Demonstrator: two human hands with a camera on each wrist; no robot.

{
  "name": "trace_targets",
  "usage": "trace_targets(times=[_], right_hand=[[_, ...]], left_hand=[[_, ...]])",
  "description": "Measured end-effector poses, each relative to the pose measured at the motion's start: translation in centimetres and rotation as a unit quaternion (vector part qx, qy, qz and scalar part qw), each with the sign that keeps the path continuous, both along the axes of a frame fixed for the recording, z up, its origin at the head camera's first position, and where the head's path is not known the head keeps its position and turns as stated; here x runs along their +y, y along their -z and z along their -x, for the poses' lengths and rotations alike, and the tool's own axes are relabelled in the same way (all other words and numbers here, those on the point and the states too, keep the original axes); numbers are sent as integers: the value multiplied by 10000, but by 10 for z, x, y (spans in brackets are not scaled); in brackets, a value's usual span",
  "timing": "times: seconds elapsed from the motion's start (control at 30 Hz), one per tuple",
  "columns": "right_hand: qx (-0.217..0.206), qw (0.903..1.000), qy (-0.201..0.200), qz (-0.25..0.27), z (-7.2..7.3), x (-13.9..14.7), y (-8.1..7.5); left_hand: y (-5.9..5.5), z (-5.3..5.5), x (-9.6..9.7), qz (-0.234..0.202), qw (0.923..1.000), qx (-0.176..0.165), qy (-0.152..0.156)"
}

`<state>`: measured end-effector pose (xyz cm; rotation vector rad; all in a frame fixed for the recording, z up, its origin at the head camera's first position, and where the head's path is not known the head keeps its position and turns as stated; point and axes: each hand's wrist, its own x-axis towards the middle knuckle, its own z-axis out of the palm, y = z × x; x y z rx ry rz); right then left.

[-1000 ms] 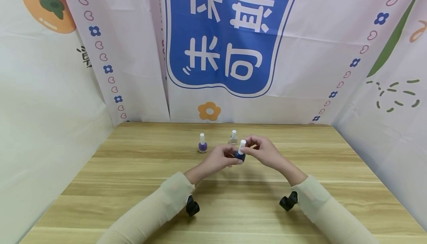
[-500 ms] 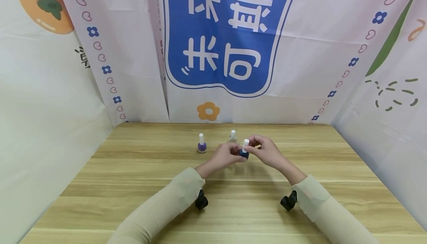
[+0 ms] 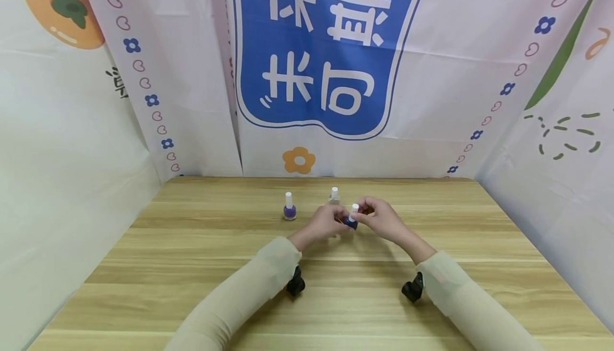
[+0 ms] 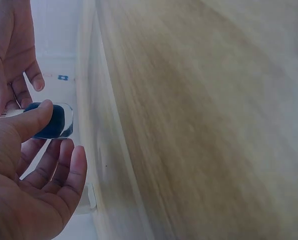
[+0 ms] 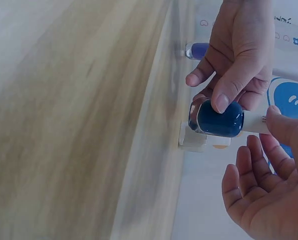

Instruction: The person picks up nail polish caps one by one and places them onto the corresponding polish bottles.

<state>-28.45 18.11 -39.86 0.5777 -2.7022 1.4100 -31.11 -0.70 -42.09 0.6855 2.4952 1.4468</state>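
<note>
Both hands meet at a dark blue nail polish bottle (image 5: 218, 119) with a white cap (image 3: 355, 209), above the table. The left hand (image 3: 328, 221) pinches the glass body, its thumb flat along the side in the left wrist view. On the white cap, the right hand (image 3: 380, 218) pinches with thumb and fingertips; its other fingers are loosely curled. In the right wrist view the cap sits against the bottle's neck. Just behind the hands stands a clear nail polish bottle (image 3: 334, 197), partly hidden. A purple nail polish bottle (image 3: 290, 211) stands upright to their left.
The wooden table (image 3: 216, 266) ends at a white printed cloth (image 3: 206, 127) hanging behind it, with more cloth at both sides. Black wrist cameras sit under each cuff, the left camera (image 3: 296, 283) and the right camera (image 3: 412, 288), close over the tabletop.
The left hand and the blue bottle have moved a little to the right. Over the last half second the bottle has dipped slightly, while the right hand stays nearly in place on the cap.
</note>
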Motion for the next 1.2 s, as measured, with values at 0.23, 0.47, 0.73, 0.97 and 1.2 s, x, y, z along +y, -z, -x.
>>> trace_targets(times=[0.23, 0.47, 0.73, 0.97, 1.2], right_hand=[[-166, 9998, 94, -33, 5, -2, 4], [-238, 9996, 108, -142, 7, -3, 6], [-356, 9992, 123, -167, 7, -4, 6], [-296, 9993, 109, -184, 6, -4, 5], [-374, 9992, 45, -163, 6, -5, 5]], left_hand=[[3, 5, 2, 276, 9996, 3, -7], [7, 8, 3, 434, 9990, 80, -53], [10, 9, 4, 524, 9985, 131, -51], [10, 9, 5, 618, 9979, 127, -116], [9, 9, 5, 667, 9977, 88, -108]])
